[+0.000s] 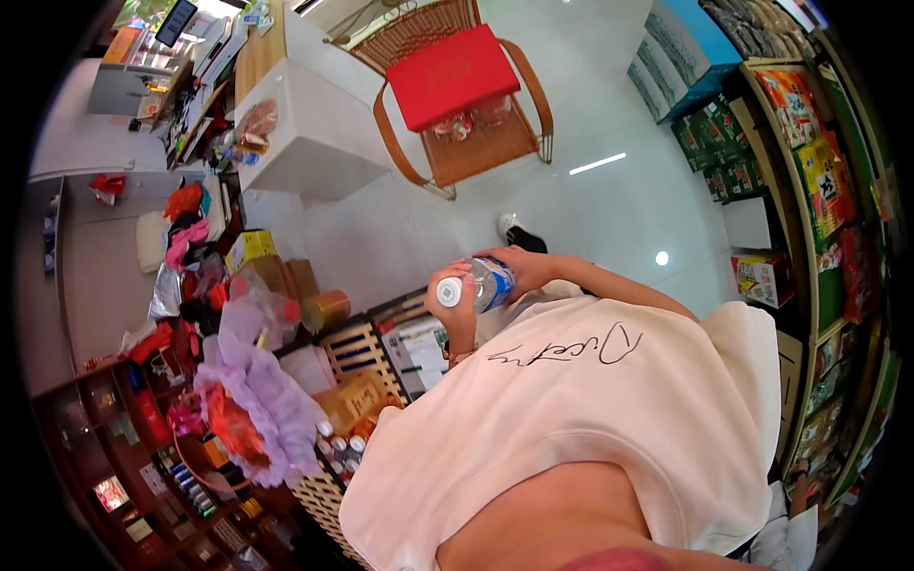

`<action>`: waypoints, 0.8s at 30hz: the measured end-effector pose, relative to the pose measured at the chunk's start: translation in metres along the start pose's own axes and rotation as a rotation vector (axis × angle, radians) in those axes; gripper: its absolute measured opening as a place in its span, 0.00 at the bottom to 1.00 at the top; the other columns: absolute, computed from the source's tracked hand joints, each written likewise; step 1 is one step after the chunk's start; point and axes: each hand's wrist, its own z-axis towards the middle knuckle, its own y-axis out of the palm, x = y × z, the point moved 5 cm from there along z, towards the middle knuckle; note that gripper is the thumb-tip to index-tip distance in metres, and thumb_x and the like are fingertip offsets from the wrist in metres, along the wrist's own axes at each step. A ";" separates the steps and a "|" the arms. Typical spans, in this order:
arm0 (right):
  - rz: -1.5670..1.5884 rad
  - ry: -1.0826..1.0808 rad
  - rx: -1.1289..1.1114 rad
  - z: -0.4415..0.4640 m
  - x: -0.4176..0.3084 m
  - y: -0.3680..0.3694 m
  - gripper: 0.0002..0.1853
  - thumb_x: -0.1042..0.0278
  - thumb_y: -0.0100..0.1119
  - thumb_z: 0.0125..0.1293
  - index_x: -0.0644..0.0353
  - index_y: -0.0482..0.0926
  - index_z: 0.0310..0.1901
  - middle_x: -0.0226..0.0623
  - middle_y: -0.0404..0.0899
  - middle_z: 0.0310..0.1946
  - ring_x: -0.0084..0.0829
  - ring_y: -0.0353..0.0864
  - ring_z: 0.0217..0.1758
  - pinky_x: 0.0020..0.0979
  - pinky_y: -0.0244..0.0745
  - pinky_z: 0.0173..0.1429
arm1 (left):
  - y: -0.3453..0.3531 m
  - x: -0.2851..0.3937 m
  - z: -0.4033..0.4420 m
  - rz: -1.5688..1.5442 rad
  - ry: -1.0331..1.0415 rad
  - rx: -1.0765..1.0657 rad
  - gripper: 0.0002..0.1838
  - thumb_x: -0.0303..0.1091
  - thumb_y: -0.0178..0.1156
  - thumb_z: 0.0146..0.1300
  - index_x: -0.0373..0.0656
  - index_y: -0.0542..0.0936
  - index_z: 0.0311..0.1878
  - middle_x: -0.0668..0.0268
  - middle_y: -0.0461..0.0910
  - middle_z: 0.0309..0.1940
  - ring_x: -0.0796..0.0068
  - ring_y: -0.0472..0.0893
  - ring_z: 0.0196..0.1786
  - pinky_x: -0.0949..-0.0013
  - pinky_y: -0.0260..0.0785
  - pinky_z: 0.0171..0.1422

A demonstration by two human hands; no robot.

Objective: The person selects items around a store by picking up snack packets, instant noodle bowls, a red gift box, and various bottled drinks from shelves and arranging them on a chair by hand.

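A clear plastic bottle (487, 285) with a blue label and white cap is held tilted in front of the light shirt, its cap toward the left. My left hand (454, 297) wraps round the cap end, the fingers bent beside the cap. Round the labelled lower part, my right hand (526, 266) is closed, partly hidden by the bottle. Both hands touch the bottle. Beyond them, a shoe (511, 226) shows on the pale floor.
A wicker chair (476, 157) holding a red box (453, 76) stands ahead. Left are a white counter (319, 128), a slatted crate (357, 357) and a purple fluffy bundle (252, 371). Packed shelves (809, 314) and a blue carton (681, 57) line the right.
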 end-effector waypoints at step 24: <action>-0.235 0.534 0.542 0.175 0.251 -0.338 0.34 0.55 0.61 0.53 0.60 0.61 0.59 0.56 0.67 0.53 0.52 0.69 0.54 0.43 0.67 0.56 | 0.073 -0.133 0.330 0.429 0.051 -0.368 0.10 0.25 0.65 0.43 0.42 0.77 0.31 0.64 0.81 0.32 0.64 0.80 0.45 0.54 0.61 0.60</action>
